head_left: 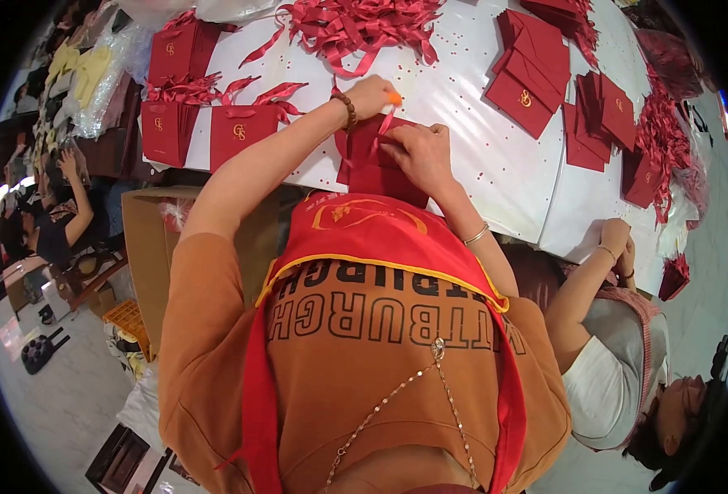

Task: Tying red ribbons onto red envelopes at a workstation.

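On the near edge of the white table, a small red paper bag (pixel 390 183) lies in front of me, partly covered by my hands. My left hand (pixel 370 96), wearing a beaded bracelet, is closed above the bag. A small orange piece (pixel 394 98) shows at its fingertips; whether it is a finger cover or a tool is unclear. From just below it, a red ribbon (pixel 386 123) runs down to the bag. My right hand (pixel 426 158) is closed, its thumb and fingers pinched at the bag's upper part beside the ribbon.
Red bags with ribbon handles stand at the left (pixel 244 136). A heap of loose red ribbons (pixel 364 29) lies at the far side. More red bags (pixel 532 78) spread to the right. A co-worker's hand (pixel 615 239) rests at the table edge. A cardboard box (pixel 151 247) stands left.
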The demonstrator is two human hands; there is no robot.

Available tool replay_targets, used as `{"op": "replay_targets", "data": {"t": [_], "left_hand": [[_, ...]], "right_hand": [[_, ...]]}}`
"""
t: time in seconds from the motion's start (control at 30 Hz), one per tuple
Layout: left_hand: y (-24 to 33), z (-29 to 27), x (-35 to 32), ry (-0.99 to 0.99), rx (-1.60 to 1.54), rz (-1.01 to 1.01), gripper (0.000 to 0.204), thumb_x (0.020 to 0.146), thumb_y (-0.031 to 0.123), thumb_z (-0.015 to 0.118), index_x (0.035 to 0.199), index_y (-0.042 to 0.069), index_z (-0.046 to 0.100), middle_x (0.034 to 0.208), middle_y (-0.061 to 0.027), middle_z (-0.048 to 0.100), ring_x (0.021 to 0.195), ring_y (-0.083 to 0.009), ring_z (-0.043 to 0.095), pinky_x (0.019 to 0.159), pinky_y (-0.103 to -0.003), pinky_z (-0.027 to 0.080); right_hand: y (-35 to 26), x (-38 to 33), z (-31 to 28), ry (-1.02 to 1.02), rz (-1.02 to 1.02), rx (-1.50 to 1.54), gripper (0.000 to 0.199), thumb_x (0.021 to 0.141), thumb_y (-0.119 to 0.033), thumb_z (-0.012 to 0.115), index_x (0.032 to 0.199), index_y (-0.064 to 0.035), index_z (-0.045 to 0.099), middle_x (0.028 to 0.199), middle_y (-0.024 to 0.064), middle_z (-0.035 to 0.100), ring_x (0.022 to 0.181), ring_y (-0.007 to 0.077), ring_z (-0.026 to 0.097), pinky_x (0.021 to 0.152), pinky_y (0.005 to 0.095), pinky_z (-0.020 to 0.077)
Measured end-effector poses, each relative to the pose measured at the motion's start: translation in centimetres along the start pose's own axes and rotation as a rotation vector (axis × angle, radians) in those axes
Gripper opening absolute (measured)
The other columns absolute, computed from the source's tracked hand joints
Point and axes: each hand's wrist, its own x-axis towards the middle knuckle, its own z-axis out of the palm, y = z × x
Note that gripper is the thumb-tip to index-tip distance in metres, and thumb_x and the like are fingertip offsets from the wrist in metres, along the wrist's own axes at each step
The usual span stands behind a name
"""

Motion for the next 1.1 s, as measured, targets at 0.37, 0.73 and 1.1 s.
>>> {"op": "replay_targets", "data": {"t": [0.37, 0.73, 1.1], "left_hand": [[-4.3, -3.1, -1.7, 0.395, 0.662, -0.368, 0.04, 0.081, 0.031, 0.054, 0.108, 0.003, 0.047, 0.099, -0.0202, 0.058, 0.091, -0.0354, 0.058, 0.077, -0.044, 0.046], [-5.4, -0.8, -5.5, 0.59, 0.563, -0.214, 0.032, 0.078, 0.024, 0.06, 0.1, 0.002, 0.054, 0.09, -0.0168, 0.06, 0.087, -0.0321, 0.057, 0.074, -0.04, 0.045], [0.1, 1.3, -5.4, 0.25, 0.187, 0.123, 0.021, 0.079, 0.016, 0.054, 0.093, 0.004, 0.063, 0.087, -0.0146, 0.063, 0.078, -0.0271, 0.061, 0.069, -0.032, 0.047]], "right_hand": [[3.0, 0.5, 2.3, -0.096, 0.214, -0.009, 0.021, 0.076, -0.031, 0.062, 0.089, -0.0142, 0.064, 0.071, 0.0046, 0.063, 0.069, 0.0201, 0.058, 0.069, 0.0349, 0.0305], [3.7, 1.1, 2.8, -0.173, 0.29, 0.008, 0.025, 0.076, -0.035, 0.062, 0.089, -0.0138, 0.064, 0.073, 0.0054, 0.064, 0.07, 0.0208, 0.059, 0.069, 0.0355, 0.0318], [3.0, 2.3, 3.7, -0.205, 0.228, 0.056, 0.026, 0.07, -0.032, 0.066, 0.087, -0.0124, 0.064, 0.082, 0.0065, 0.061, 0.081, 0.0232, 0.056, 0.071, 0.0392, 0.0339]]}}
